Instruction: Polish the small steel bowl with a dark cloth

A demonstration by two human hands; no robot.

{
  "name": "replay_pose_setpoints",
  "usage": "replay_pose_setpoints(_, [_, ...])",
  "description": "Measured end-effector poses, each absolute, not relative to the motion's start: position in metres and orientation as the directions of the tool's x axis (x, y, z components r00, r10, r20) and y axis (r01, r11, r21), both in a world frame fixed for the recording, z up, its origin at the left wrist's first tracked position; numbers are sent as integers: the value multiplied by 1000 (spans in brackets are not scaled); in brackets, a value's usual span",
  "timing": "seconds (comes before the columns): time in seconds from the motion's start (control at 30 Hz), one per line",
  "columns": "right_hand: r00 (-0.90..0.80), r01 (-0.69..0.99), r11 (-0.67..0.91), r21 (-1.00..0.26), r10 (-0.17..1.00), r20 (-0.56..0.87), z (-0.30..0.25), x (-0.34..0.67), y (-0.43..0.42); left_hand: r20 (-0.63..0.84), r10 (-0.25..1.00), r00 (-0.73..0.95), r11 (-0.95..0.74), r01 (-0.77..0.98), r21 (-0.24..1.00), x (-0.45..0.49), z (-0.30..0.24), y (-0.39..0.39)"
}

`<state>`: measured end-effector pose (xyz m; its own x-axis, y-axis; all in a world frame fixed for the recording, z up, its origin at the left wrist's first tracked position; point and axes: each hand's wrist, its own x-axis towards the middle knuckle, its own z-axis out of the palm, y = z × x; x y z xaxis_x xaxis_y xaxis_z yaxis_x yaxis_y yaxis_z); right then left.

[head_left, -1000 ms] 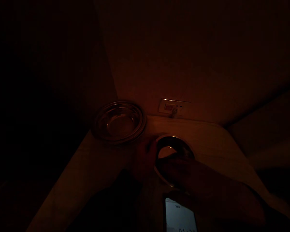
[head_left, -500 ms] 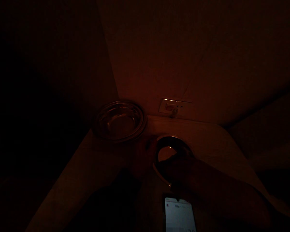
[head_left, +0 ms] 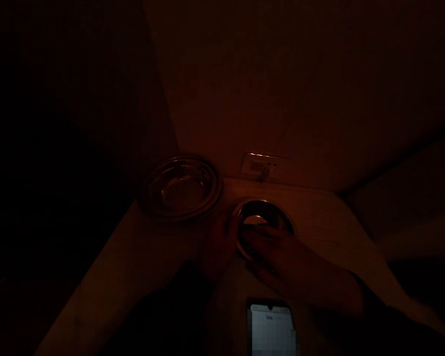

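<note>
The scene is very dark. A small shiny metal bowl sits on a light wooden tabletop in the middle of the head view. My left hand is at the bowl's left side, thumb and fingers against its outer wall; most of its fingers are lost in shadow. From the right, my right hand reaches over the near rim, with its fingers down inside the bowl. Its fingertips and anything between them are too dark to make out. A phone with a lit screen lies just in front of both hands.
A wider metal bowl or stack of dishes stands at the table's back left corner. Behind the table is a wall with a socket plate and something plugged into it. The wooden tabletop ends at a right edge.
My right hand and forearm have shifted, and the fingers show more clearly over the bowl. The small bowl sits slightly higher in view, and more of my left hand shows. The view has shifted slightly.
</note>
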<state>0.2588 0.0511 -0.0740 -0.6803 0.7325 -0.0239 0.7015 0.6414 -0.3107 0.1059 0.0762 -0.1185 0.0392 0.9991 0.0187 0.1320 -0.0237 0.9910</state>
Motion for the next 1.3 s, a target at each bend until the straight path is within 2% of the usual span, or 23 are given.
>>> replay_pose_setpoints(0.37, [-699,701,611,-368,692,-180,-53,258,46,27,998,52,-34,155,987,104,-120,76])
replay_pose_setpoints(0.73, [-656,737,595,-320,743,-129,-66,250,45,9,999,43,-17,191,981,102,-124,77])
replay_pose_setpoints(1.0, [-686,713,628,-312,716,-125,-67,252,45,1,999,34,-7,181,983,103,-120,76])
replay_pose_setpoints(1.3, [-688,714,592,-373,690,-224,-48,257,41,31,997,67,-42,170,985,101,-121,76])
